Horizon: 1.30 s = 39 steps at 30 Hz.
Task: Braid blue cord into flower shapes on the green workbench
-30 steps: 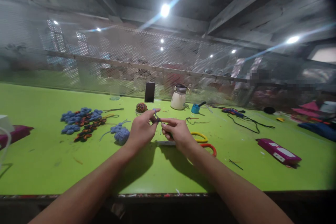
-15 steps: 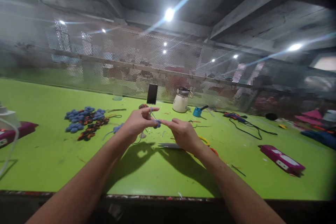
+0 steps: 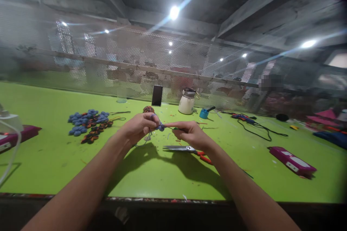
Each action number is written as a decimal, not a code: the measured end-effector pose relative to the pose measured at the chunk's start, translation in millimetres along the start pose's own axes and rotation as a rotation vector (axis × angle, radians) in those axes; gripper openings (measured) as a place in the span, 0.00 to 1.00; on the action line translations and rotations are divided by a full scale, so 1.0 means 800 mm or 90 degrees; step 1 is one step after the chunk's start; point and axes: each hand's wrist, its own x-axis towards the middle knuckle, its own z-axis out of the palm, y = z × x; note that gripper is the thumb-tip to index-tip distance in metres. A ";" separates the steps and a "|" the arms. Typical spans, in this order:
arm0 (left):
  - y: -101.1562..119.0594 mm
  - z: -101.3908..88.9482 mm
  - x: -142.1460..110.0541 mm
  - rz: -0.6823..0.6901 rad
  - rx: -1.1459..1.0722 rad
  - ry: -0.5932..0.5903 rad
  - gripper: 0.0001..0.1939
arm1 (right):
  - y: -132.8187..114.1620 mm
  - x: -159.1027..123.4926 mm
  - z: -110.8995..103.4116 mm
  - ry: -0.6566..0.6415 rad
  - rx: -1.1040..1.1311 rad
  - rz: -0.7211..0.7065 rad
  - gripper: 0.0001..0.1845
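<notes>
My left hand [image 3: 141, 127] pinches a small piece of blue crochet work [image 3: 161, 127], with blue yarn looped over a finger. Closed around a thin crochet hook [image 3: 169, 127] is my right hand [image 3: 192, 133], its index finger stretched along the hook towards the blue piece. The hook's tip meets the work and cannot be made out. Scissors with orange handles [image 3: 179, 148] lie just below my right hand. A ball of multicoloured yarn [image 3: 148, 109] sits behind my left hand. Finished-looking blue crochet flowers [image 3: 77, 130] and dark orange-flecked ones [image 3: 90, 136] are piled at the left.
A phone [image 3: 157, 95] leans against the mesh screen, beside a white jar [image 3: 187, 102] and a small blue pot [image 3: 204, 113]. Cords [image 3: 245, 117] and a magenta power strip [image 3: 292, 161] lie right. Another magenta strip [image 3: 29, 133] with a white plug is far left.
My left fingers have curled in from a more stretched pose around the yarn. My right hand has shifted slightly, uncovering more of the scissors and the hook. The yarn ball shows more.
</notes>
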 end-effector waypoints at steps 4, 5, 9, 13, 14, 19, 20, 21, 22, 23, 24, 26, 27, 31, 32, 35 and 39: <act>-0.004 0.000 0.002 0.008 -0.016 -0.012 0.07 | 0.004 0.002 0.002 0.003 0.102 0.018 0.20; -0.005 -0.001 0.002 0.011 -0.019 -0.012 0.07 | 0.005 0.002 0.002 0.009 0.115 0.020 0.20; -0.004 0.002 -0.002 0.028 0.008 -0.029 0.24 | 0.002 0.003 0.001 0.035 0.121 0.039 0.20; -0.002 0.009 -0.005 0.076 0.071 -0.029 0.42 | -0.001 0.004 0.000 0.049 0.138 0.076 0.20; -0.002 0.011 -0.005 0.089 0.083 -0.024 0.44 | -0.001 0.004 0.000 0.052 0.153 0.089 0.21; -0.006 0.014 -0.002 0.132 0.132 0.000 0.47 | -0.002 0.006 0.001 0.078 0.228 0.146 0.22; -0.007 0.014 -0.002 0.135 0.147 0.000 0.47 | -0.003 0.006 0.001 0.082 0.234 0.152 0.22; -0.008 0.014 -0.002 0.140 0.162 0.000 0.47 | -0.003 0.006 0.002 0.084 0.238 0.157 0.22; -0.008 0.015 -0.002 0.148 0.180 0.000 0.47 | -0.003 0.006 0.003 0.084 0.242 0.162 0.22; -0.009 0.015 -0.002 0.157 0.200 0.002 0.47 | -0.003 0.006 0.003 0.085 0.247 0.166 0.21; -0.009 0.016 -0.002 0.164 0.224 0.005 0.47 | -0.003 0.006 0.004 0.088 0.252 0.169 0.21; -0.009 0.018 -0.002 0.168 0.266 0.016 0.45 | -0.002 0.006 0.006 0.098 0.265 0.177 0.21; -0.009 0.018 -0.002 0.163 0.283 0.022 0.44 | -0.002 0.007 0.007 0.104 0.272 0.180 0.21; -0.008 0.020 -0.003 0.125 0.291 0.045 0.38 | 0.001 0.008 0.011 0.116 0.286 0.184 0.21; -0.008 0.020 -0.003 0.115 0.286 0.050 0.37 | 0.001 0.008 0.011 0.117 0.288 0.183 0.21; -0.009 0.018 -0.001 0.088 0.235 0.055 0.36 | 0.004 0.009 0.013 0.125 0.300 0.183 0.20; -0.017 0.010 0.006 -0.012 0.031 0.005 0.31 | 0.005 0.008 0.015 0.146 0.342 0.148 0.20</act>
